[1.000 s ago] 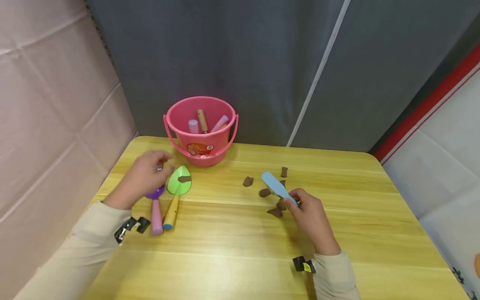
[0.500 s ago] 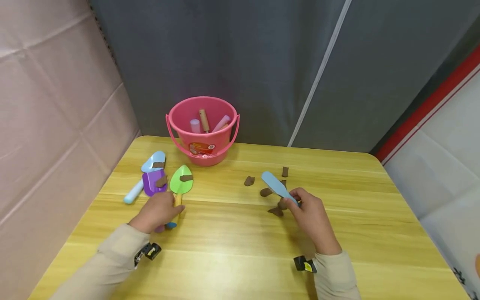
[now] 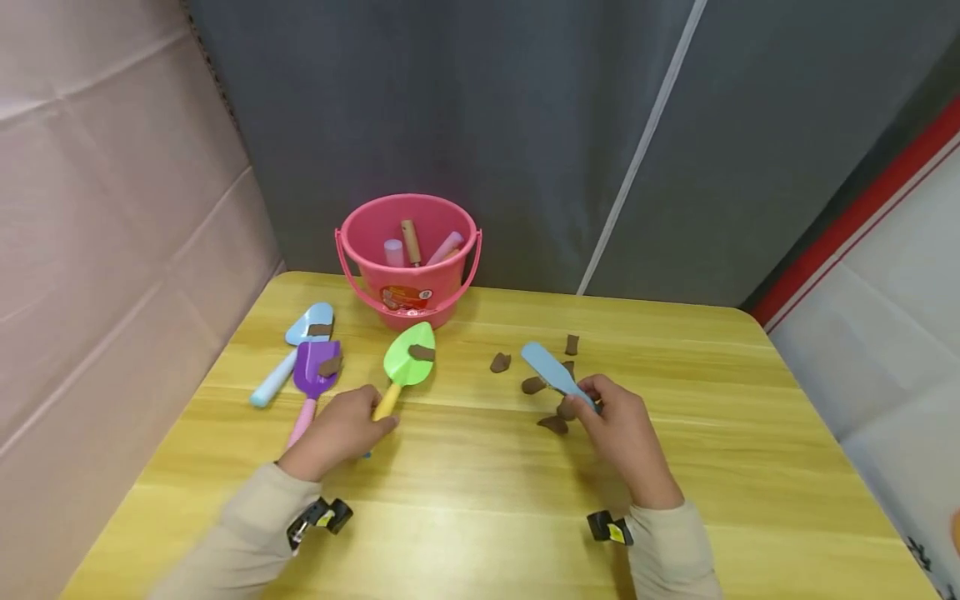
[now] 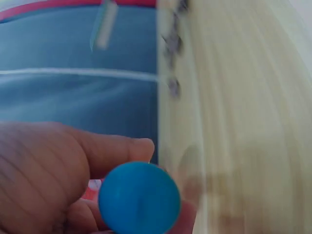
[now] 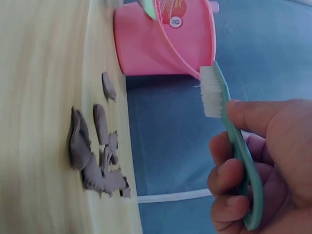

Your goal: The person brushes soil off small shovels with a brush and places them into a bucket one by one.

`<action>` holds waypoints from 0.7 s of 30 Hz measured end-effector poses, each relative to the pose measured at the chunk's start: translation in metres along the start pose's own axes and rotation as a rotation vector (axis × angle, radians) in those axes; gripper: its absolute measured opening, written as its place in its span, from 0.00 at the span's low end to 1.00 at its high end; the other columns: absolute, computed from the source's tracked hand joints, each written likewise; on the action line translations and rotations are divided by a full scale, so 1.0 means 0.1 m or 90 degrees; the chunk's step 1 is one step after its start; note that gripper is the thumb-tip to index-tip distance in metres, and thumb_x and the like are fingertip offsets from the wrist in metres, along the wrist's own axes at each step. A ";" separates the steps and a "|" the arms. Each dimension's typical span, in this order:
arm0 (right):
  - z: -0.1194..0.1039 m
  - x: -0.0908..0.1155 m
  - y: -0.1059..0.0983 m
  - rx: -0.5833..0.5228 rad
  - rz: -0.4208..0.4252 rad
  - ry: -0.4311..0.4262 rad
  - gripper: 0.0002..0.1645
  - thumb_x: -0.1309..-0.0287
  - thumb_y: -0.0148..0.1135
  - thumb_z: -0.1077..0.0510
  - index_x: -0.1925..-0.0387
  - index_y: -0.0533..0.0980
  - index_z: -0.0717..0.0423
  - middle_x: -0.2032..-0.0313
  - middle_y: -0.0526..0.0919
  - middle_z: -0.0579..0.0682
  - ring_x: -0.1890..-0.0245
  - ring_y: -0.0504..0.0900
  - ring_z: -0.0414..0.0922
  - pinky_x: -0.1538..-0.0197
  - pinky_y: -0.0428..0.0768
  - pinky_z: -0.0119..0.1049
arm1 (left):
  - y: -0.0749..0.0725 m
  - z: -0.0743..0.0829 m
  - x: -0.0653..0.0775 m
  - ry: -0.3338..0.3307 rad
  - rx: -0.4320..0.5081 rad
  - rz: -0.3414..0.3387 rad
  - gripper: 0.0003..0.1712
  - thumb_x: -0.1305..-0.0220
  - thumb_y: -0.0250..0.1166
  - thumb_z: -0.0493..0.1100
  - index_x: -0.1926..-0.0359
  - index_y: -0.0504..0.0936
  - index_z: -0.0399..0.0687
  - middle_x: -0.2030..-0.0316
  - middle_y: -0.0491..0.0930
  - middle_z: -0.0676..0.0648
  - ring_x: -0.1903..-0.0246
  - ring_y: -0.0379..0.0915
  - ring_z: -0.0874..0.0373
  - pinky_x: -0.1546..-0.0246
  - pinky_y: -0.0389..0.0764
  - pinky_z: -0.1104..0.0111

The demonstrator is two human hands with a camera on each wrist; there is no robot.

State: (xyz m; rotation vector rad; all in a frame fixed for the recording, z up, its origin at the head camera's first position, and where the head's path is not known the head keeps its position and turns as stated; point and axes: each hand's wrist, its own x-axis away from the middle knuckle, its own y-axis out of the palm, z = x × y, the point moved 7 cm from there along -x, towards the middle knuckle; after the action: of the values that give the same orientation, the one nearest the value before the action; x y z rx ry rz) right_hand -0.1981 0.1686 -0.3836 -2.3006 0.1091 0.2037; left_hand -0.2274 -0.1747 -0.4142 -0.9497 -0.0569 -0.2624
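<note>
My left hand [image 3: 347, 429] grips the yellow handle of a green toy trowel [image 3: 409, 358], which carries a strip of brown clay [image 3: 422, 353] on its blade. The blue end of that handle [image 4: 140, 199] fills the bottom of the left wrist view. In my right hand [image 3: 618, 429] is a light blue brush [image 3: 551, 367], its white bristles [image 5: 211, 92] seen in the right wrist view. Under and around the brush, several brown clay pieces [image 5: 100, 170] lie on the table. A purple toy shovel [image 3: 315, 367] with clay on it lies left of my left hand.
A pink bucket [image 3: 408, 292] stands at the back with several tool handles sticking up inside. At the table's left lies a light blue shovel [image 3: 309, 323] bearing clay. A dark grey curtain [image 3: 465, 100] hangs behind the wooden table [image 3: 480, 517].
My left hand came down from the blue shovel, took the green trowel's handle and shifted it right. The purple shovel's handle has swung left slightly. My right hand and the brush stay put.
</note>
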 end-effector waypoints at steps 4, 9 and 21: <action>-0.08 0.04 0.04 -0.010 -0.006 -0.020 0.08 0.35 0.65 0.57 0.58 0.78 0.56 0.72 0.77 0.48 0.79 0.68 0.42 0.78 0.67 0.32 | 0.21 0.31 0.02 0.022 0.065 -0.026 0.12 0.38 0.68 0.42 0.62 0.74 0.41 0.75 0.73 0.46 0.81 0.71 0.56 0.81 0.74 0.65; -0.24 0.09 0.21 0.010 -0.028 -0.093 0.07 0.38 0.68 0.59 0.59 0.79 0.55 0.70 0.80 0.44 0.77 0.70 0.39 0.74 0.71 0.33 | 0.50 0.57 0.02 0.063 0.110 -0.059 0.14 0.38 0.69 0.40 0.59 0.73 0.38 0.74 0.72 0.46 0.79 0.70 0.56 0.81 0.73 0.65; -0.21 0.08 0.38 0.137 0.009 -0.071 0.11 0.44 0.73 0.58 0.64 0.78 0.57 0.76 0.76 0.45 0.81 0.68 0.41 0.75 0.69 0.36 | 0.87 0.81 0.11 0.134 0.199 -0.111 0.14 0.35 0.67 0.42 0.59 0.72 0.38 0.74 0.72 0.47 0.84 0.70 0.60 0.85 0.74 0.68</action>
State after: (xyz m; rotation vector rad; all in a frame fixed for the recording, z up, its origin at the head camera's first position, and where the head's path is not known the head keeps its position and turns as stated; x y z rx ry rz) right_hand -0.1936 0.1273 -0.3992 -2.0707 0.0850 0.3120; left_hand -0.1900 -0.0631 -0.4346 -0.6026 0.0135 -0.4982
